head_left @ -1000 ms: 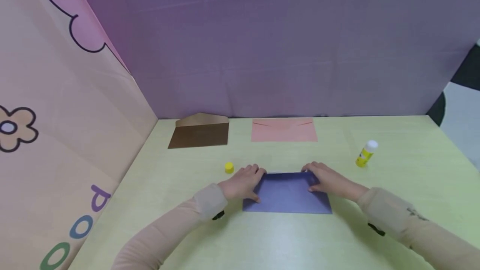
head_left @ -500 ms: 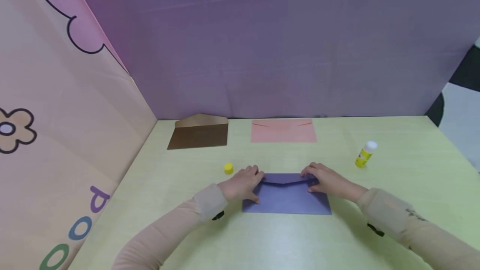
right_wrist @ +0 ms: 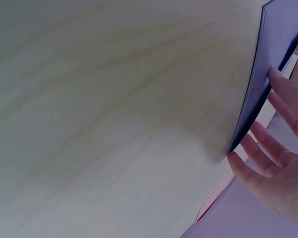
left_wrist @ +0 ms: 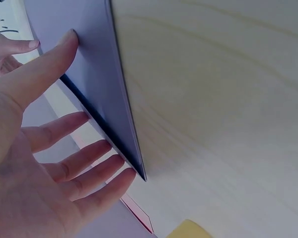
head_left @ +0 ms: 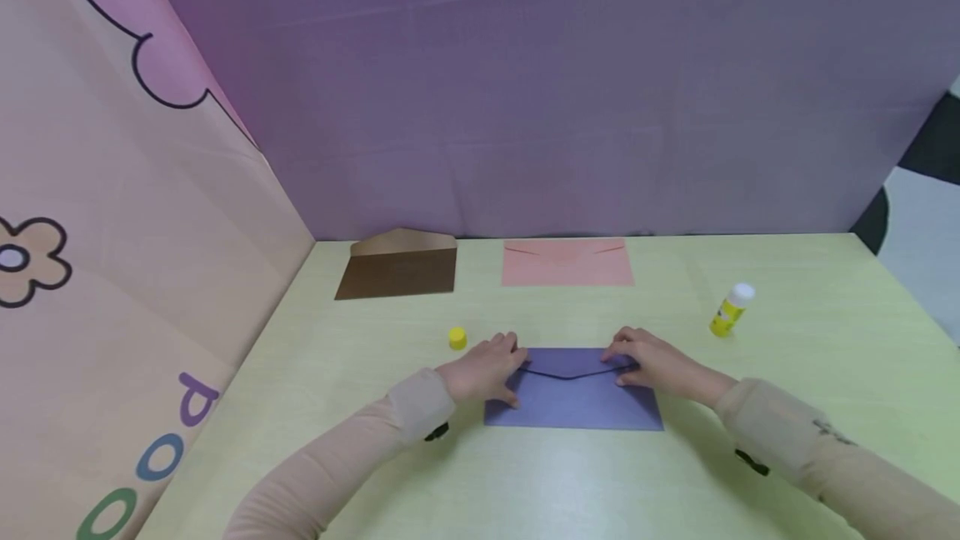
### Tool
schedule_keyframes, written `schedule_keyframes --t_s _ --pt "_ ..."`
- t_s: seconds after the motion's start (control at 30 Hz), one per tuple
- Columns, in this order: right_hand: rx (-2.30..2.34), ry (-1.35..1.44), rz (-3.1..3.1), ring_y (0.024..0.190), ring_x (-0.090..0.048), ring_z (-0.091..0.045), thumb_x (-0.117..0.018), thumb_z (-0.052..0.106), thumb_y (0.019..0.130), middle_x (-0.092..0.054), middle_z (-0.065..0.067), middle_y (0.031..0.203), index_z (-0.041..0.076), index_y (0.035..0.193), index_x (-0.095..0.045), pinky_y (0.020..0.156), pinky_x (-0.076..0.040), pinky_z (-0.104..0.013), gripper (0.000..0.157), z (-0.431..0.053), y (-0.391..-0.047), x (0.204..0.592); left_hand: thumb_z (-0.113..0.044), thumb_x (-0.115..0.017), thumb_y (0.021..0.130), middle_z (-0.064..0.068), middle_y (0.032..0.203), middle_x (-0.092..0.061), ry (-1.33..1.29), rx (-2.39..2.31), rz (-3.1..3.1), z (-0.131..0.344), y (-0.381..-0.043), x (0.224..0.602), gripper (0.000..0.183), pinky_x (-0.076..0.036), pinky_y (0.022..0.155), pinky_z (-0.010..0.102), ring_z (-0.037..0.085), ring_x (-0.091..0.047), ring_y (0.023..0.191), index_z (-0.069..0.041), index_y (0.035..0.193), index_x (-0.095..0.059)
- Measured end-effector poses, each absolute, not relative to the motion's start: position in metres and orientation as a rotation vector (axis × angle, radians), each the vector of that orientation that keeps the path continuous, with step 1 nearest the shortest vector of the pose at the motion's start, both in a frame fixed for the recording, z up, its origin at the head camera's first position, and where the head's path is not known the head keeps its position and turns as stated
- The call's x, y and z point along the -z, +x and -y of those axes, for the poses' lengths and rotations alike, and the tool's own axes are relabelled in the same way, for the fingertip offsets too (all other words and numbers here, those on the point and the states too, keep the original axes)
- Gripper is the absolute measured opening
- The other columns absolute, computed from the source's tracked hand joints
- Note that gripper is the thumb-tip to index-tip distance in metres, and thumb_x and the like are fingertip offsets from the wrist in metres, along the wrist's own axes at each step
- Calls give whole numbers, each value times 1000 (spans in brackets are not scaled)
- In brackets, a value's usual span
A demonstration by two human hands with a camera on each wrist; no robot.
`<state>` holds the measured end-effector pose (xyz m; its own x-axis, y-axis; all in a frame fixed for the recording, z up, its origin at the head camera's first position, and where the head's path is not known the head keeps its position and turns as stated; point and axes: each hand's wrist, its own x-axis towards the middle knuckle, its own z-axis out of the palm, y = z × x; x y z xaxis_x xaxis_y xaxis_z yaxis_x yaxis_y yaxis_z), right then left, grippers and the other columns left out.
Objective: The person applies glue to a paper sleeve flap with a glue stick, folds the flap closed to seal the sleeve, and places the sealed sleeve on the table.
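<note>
A purple envelope point(head_left: 573, 402) lies flat on the table in the head view, its flap point(head_left: 566, 361) folded toward the person. At the envelope's upper left corner is my left hand point(head_left: 486, 367), thumb on the front and fingertips at the flap side. My right hand point(head_left: 654, 363) touches the upper right corner in the same way. In the left wrist view, fairly straight fingers point(left_wrist: 102, 176) meet the dark flap edge while the thumb point(left_wrist: 54, 57) rests on the envelope point(left_wrist: 97, 74). The right wrist view shows spread fingers point(right_wrist: 260, 148) along the edge of the envelope point(right_wrist: 268, 54).
A yellow cap point(head_left: 457, 338) sits just left of my left hand. Upright at the right is a yellow and white glue stick point(head_left: 732, 310). A brown envelope point(head_left: 397, 272) with its flap open and a pink envelope point(head_left: 567, 265) lie along the back edge, before a purple backdrop point(head_left: 555, 107).
The purple envelope's flap has come down toward the person from a raised position and now lies over the front. Both hands stay at the upper corners, their fingers shifting slightly with the flap.
</note>
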<state>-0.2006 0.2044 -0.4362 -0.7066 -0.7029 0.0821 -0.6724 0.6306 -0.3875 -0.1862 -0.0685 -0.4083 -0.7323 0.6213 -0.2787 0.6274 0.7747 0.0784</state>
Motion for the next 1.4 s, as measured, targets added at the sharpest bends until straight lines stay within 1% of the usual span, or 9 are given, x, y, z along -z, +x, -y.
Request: schedule_keyframes --t_s 0.3,0.57,0.73,0.8,0.87,0.97,1.13,1.27,1.4 --pt "534 -1219 -2770 80 -50 -20 -71 8 70 -52 -8 90 1 97 -66 70 -47 -34 28 -201 -197 433 -41 -70 71 5 107 -45 1000 58 -2672 69 -185 411 61 -42 75 22 13 -41 90 -11 121 -53" --pt "197 -1299 -2852 81 -56 -28 -70 10 72 -55 -18 94 -1 102 -64 70 -50 -36 32 -193 -187 429 -40 -68 73 7 110 -45 1003 87 -2659 69 -185 412 60 -42 77 22 15 -42 93 -12 123 -53" --pt "128 -1309 -2868 76 -57 -26 -70 14 73 -57 -16 89 -2 95 -65 66 -49 -37 28 -182 -183 418 -39 -68 73 8 111 -45 998 109 -2650 68 -185 411 60 -43 79 23 15 -42 95 -12 124 -52" --pt "119 -1330 -2876 76 -57 -27 -69 16 74 -57 -16 89 -2 94 -64 67 -49 -38 27 -175 -183 415 -39 -68 73 8 113 -45 989 114 -2647 67 -185 410 60 -43 80 23 16 -42 96 -13 125 -51" --pt "104 -1355 -2868 81 -58 -29 -68 17 75 -58 -18 93 -2 97 -63 70 -49 -40 30 -168 -182 414 -40 -67 74 9 115 -44 979 118 -2643 67 -185 410 61 -43 82 24 16 -43 99 -13 126 -50" --pt "94 -1361 -2817 96 -56 -33 -65 20 79 -56 -22 107 -5 107 -59 80 -46 -44 38 -158 -180 413 -40 -67 74 10 118 -44 973 123 -2641 67 -185 409 61 -43 83 25 17 -42 101 -13 127 -49" --pt "40 -1287 -2708 117 -42 -34 -58 28 84 -44 -22 128 -6 124 -47 93 -38 -45 53 -142 -172 413 -41 -66 75 10 118 -44 983 131 -2646 67 -185 410 62 -43 83 25 17 -43 101 -13 128 -48" --pt "22 -1202 -2658 126 -31 -32 -53 32 87 -33 -18 137 -3 131 -37 99 -30 -47 58 -131 -167 413 -41 -65 76 10 119 -44 994 148 -2649 67 -186 411 62 -43 84 25 17 -43 102 -13 129 -47" --pt "-8 -1166 -2630 129 -26 -30 -47 36 90 -28 -15 141 -1 134 -33 102 -25 -46 59 -123 -165 416 -41 -65 76 10 119 -44 998 164 -2651 66 -185 411 63 -43 84 25 17 -43 102 -13 129 -47"
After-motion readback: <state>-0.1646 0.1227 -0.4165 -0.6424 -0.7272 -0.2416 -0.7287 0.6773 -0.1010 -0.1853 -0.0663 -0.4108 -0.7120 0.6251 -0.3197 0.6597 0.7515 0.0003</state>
